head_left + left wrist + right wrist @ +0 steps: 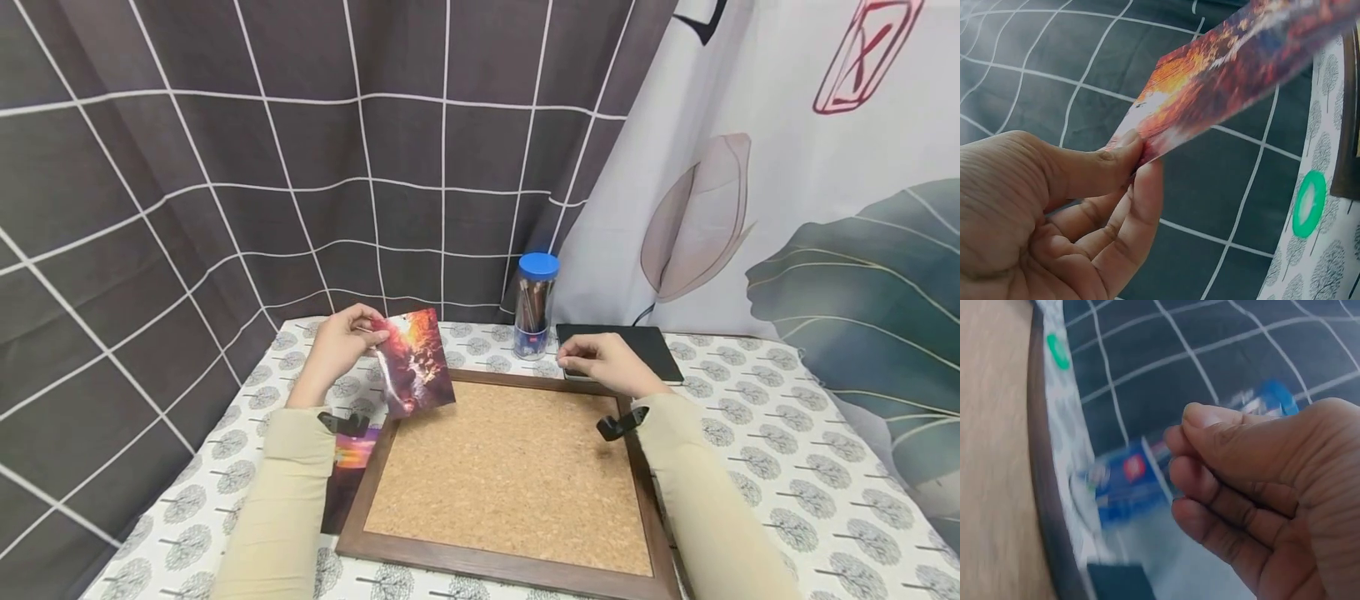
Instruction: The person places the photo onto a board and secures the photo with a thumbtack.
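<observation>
One photo (417,367), corner between pinching fingertips (1149,187) of left hand (339,343); right hand (606,360) curled, seemingly empty.

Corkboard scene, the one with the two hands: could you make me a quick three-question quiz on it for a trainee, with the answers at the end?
1. What does the left hand have in its grip?
A. the black notebook
B. a picture print
C. the clear jar

2. True or false: the clear jar stands on the corkboard.

3. Which hand is nearer the black notebook?

Key:
1. B.
2. False; it stands on the tablecloth, beyond the board's far edge.
3. The right hand.
</observation>
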`<action>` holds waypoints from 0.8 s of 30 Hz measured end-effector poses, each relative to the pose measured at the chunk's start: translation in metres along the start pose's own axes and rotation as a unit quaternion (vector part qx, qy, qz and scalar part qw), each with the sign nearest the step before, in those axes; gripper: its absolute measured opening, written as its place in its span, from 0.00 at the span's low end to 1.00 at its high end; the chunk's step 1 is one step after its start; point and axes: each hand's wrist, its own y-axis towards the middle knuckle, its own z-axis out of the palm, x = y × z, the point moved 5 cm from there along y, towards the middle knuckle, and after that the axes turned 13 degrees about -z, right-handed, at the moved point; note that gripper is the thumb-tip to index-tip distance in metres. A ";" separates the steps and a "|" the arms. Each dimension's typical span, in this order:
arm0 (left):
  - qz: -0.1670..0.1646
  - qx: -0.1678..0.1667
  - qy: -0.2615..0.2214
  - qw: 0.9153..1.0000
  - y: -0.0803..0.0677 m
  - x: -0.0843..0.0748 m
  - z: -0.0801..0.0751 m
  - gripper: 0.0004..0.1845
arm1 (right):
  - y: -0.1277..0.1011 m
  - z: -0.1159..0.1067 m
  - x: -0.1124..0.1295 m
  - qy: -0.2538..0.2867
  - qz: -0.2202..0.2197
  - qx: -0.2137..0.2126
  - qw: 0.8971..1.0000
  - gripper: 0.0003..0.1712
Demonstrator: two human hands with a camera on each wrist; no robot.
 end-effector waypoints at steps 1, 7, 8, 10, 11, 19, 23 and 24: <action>-0.001 0.009 0.003 1.000 0.000 0.000 0.003 0.11 | 0.005 0.002 0.004 0.001 -0.002 -0.002 1.000 0.06; -0.011 0.057 0.028 0.998 0.001 0.004 0.025 0.12 | 0.038 0.022 0.033 0.038 -0.034 -0.024 0.998 0.05; -0.015 0.069 0.028 0.997 0.001 0.006 0.030 0.13 | 0.043 0.028 0.038 0.041 -0.044 -0.027 0.998 0.05; -0.031 0.094 0.024 0.995 0.002 0.010 0.040 0.14 | 0.054 0.042 0.044 0.042 -0.058 -0.025 0.997 0.05; -0.036 0.107 0.023 0.993 0.003 0.013 0.045 0.15 | 0.059 0.051 0.047 0.040 -0.064 -0.021 0.997 0.04; -0.059 0.163 0.054 0.983 0.002 0.024 0.078 0.13 | 0.086 0.120 0.051 0.064 -0.062 -0.009 0.996 0.04; -0.071 0.191 0.065 0.977 0.001 0.028 0.089 0.12 | 0.083 0.140 0.043 0.086 -0.045 -0.015 0.995 0.04; -0.071 0.197 0.071 0.975 0.000 0.029 0.092 0.11 | 0.081 0.143 0.041 0.089 -0.045 -0.018 0.995 0.03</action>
